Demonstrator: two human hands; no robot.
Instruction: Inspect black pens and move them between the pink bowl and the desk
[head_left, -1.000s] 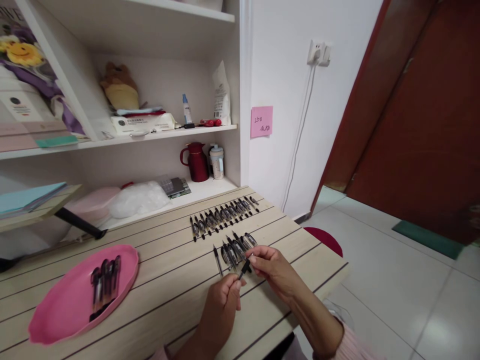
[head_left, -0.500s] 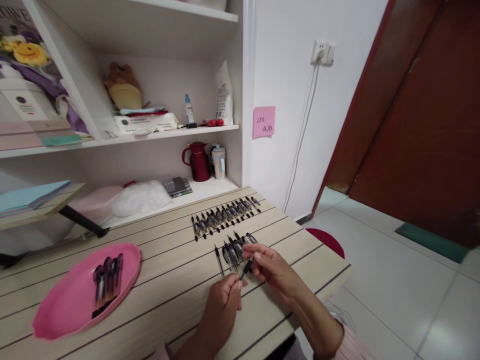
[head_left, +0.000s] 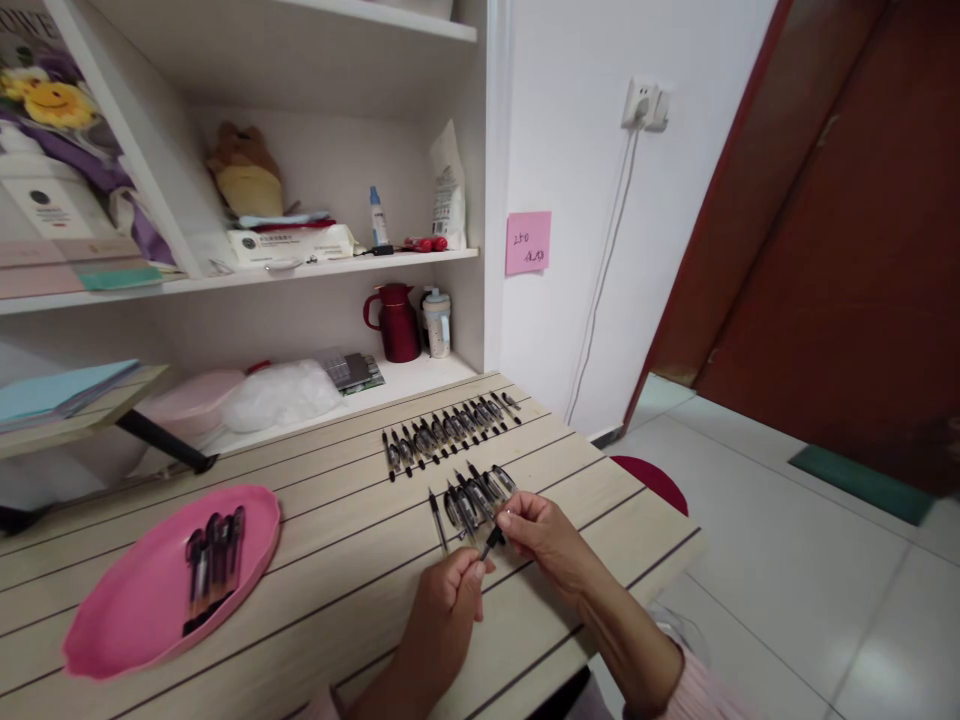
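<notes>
My left hand (head_left: 448,600) pinches the barrel of a black pen (head_left: 491,542), which slants up and to the right. Thumb and fingers of my right hand (head_left: 536,528) are closed at the pen's upper end, and they hide its tip. Just beyond my hands lies a small group of black-and-clear pens and caps (head_left: 474,497), with one slim pen (head_left: 438,520) to its left. Farther back a long row of pen parts (head_left: 448,432) is laid side by side on the striped wooden table (head_left: 322,560).
Several dark pens (head_left: 215,560) lie in a pink tray (head_left: 124,625) at the left. A small raised stand (head_left: 150,385) is behind it. White shelves with a red jug (head_left: 399,325) and a cup (head_left: 436,325) border the back. The table's right edge drops to a tiled floor.
My right hand's fingers, loosely spread beside the pen before, have closed into a pinch at its upper end. The left hand keeps its hold and place.
</notes>
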